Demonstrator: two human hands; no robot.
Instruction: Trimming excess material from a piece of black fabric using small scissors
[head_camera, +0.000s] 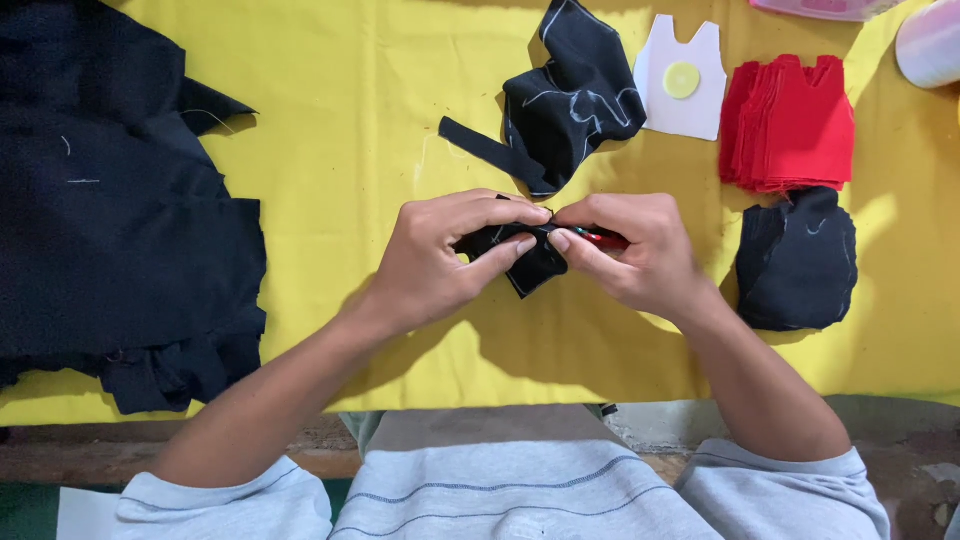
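- Both hands meet at frame centre: left hand pinches a small black fabric piece between thumb and forefinger; right hand is closed on the same piece plus a thin red tool, tool type unclear.
- Fingertips of the two hands touch over the piece; it sits between them, just above the cloth, hanging out at 6 o'clock below the fingers.
- Surface: yellow cloth covering the table; bare worn table edge shows along the near side, against the person's grey shirt.
- 9 o'clock: large dark fabric pile, well apart from the left hand, running off the left edge.
- 12 o'clock: chalk-marked black scrap, near the hands, not touching.
- 1 o'clock: white vest-shaped template with a yellow disc on it.
- 2 o'clock: stack of red cut pieces; stack of black cut pieces at 3 o'clock, just beside the right wrist.
- Open cloth: between the dark pile and the left hand, and at 6 o'clock under the forearms.
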